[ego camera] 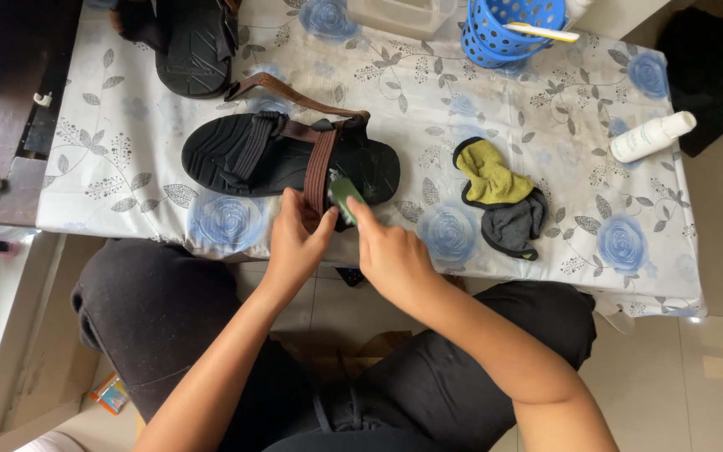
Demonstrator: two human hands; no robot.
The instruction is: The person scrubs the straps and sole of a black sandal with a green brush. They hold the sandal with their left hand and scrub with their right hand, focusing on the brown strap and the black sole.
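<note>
Across the low table [127, 180], a pale cloth printed with blue roses and grey leaves is covering the whole top, and pale tiles are showing on the floor at the right. Near the front edge a black sandal [248, 155] is lying on its side, sole facing the camera, with a brown strap [321, 167] crossing it. A second black sandal [190, 46] is sitting at the far left edge. At the far side a blue perforated basket [504, 33] is standing with a pale stick resting across its rim. Right of the near sandal, a yellow cloth [489, 176] is lying bunched on top of a dark grey one [516, 226], both touching. A white bottle [650, 136] is lying on its side near the right edge, well apart from the hands.

Below the table edge, the person is sitting in black trousers, both forearms reaching forward over the knees. The left hand [294, 243] is closing on the brown strap, thumb and fingers pinching it just where it crosses the sandal's near edge. The right hand [391, 255] is gripping a small green object [343, 197], fingers curled round it, and is pressing its end against the strap just beside the left thumb. What the green object is cannot be told; it is blurred and partly hidden by the fingers.
</note>
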